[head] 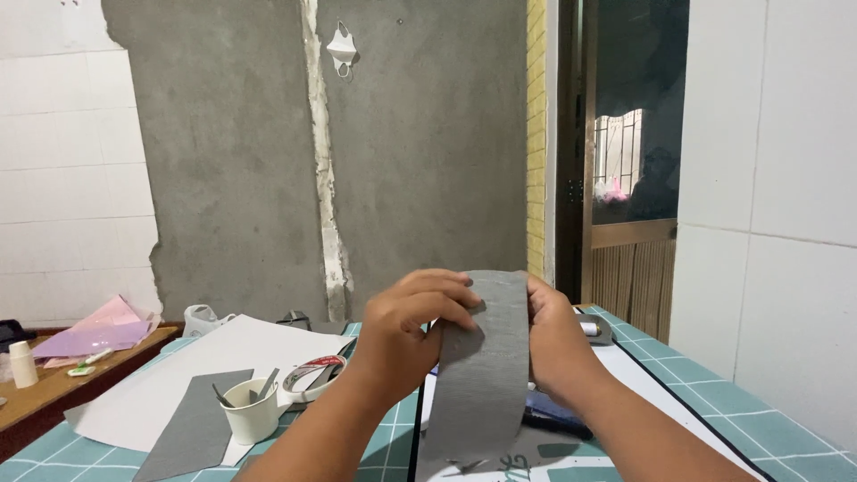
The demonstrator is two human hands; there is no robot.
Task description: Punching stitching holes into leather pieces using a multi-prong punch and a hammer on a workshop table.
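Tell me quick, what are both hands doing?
Left hand: closed on the grey felt strip.
Right hand: gripping the strip's other edge.

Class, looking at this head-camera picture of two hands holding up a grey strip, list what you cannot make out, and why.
1. Right hand: fingers hidden behind the grey strip.
2. Strip's lower end: cut off by the bottom edge.
3. Contents of the white cup: only the tool handles show above its rim.
4. Dark items right of the strip: covered by the right forearm.
5. Room beyond the doorway: too dark.
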